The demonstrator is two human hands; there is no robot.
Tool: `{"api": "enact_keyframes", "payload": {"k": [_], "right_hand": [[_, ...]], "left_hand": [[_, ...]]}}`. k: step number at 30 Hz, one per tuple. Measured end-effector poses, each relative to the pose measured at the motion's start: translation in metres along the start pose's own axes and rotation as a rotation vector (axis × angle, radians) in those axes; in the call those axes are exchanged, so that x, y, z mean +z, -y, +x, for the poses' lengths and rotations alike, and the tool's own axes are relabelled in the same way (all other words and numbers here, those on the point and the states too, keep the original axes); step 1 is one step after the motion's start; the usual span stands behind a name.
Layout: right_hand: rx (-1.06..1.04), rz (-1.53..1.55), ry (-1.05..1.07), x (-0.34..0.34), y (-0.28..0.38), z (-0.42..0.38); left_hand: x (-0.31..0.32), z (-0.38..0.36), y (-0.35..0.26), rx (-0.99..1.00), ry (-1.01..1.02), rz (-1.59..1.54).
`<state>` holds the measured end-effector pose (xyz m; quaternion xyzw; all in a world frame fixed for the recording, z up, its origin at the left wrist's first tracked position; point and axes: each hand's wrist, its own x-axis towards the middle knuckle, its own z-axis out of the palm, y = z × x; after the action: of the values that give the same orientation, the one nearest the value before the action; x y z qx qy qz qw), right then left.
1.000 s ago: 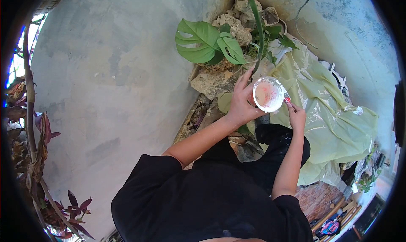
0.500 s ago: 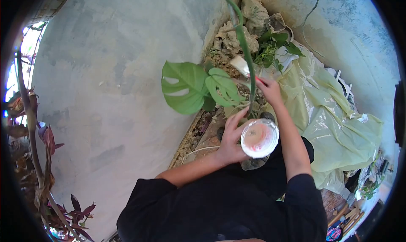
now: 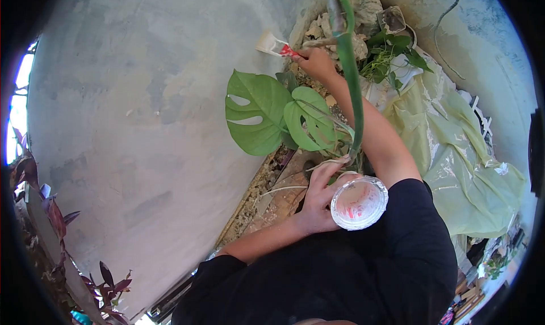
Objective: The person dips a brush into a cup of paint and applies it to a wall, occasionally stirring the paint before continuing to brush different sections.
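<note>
My left hand is closed round the side of a paint tub whose rim is caked with white. Pinkish-red smears show inside it. Out at arm's length, my right hand grips the red handle of a paintbrush. The brush's pale bristles are up against the grey-white wall and point left. Between my hands spread the split leaves of a monstera, its thick green stem passing in front of my right forearm.
Rubble and stones line the foot of the wall. A yellowish-green plastic sheet, spattered white, covers things on the right. A leafy green plant grows in the corner, and purple-leaved plants stand at the left.
My right hand has carried the paintbrush left and up from behind the stem to the wall. My left hand and the tub sit slightly lower and further right as the view shifts.
</note>
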<state>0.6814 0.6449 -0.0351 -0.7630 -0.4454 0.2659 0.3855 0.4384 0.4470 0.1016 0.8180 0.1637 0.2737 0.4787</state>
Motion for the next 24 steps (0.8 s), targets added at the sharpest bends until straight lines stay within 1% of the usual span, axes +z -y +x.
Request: {"api": "enact_keyframes", "payload": {"k": [2,5,8,10,13,16,19,22,24], "right_hand": [[0.041,-0.231,0.048,-0.006,0.004,-0.005],[0.076,-0.406,0.102,-0.017,0.016,-0.005],[0.04,-0.302,0.049,-0.04,0.057,0.0],[-0.073,-0.237,0.003,-0.062,0.083,0.018],[-0.224,0.045,-0.167,-0.079,0.099,0.024],[-0.317,0.36,-0.312,-0.08,0.096,0.007],[-0.217,0.321,-0.292,-0.057,0.082,-0.008],[-0.082,-0.077,-0.08,-0.024,0.042,-0.02],[0.024,-0.378,0.06,-0.014,0.007,-0.02]], "left_hand": [[0.003,0.003,-0.001,0.016,-0.009,-0.013],[0.006,0.005,-0.004,0.018,-0.012,-0.02],[0.007,0.001,-0.002,-0.002,-0.013,-0.008],[0.006,0.001,-0.002,-0.01,-0.012,-0.003],[0.005,-0.001,-0.002,-0.01,-0.013,-0.004],[0.009,-0.004,0.005,-0.01,-0.028,-0.016],[0.008,-0.005,0.008,-0.013,-0.037,-0.029],[0.006,-0.003,0.007,-0.011,-0.02,-0.015],[0.003,0.001,0.005,-0.019,0.0,-0.008]]}}
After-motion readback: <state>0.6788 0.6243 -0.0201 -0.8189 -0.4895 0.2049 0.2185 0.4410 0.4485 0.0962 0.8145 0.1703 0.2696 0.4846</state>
